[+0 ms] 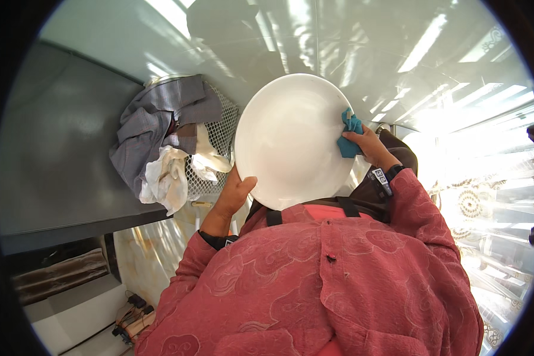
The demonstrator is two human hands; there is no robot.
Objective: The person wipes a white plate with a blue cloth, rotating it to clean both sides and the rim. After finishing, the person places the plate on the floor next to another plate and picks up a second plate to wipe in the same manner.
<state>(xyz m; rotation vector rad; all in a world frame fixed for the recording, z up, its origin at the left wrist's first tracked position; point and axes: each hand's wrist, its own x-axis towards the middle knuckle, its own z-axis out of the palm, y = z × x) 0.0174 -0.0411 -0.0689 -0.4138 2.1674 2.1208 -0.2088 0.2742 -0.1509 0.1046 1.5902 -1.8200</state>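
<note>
A large round white dish (293,138), like a basin or tray, is held up in front of my body. My left hand (233,191) grips its lower left rim, the thumb over the inner edge and the fingers hidden behind. At the right rim, my right hand (368,144) pinches a teal cloth (349,142) that is folded against the dish. Part of the cloth lies on the inner surface, and whether those fingers also hold the rim is hidden. The inside of the dish holds nothing visible.
Left of the dish stands a white mesh basket (207,182) with a grey checked garment (147,120) and cream cloths (167,178) draped over it. A dark grey tabletop (75,147) extends further left. Cables and plugs (133,313) lie at the lower left. Strong light comes through a patterned curtain (469,204).
</note>
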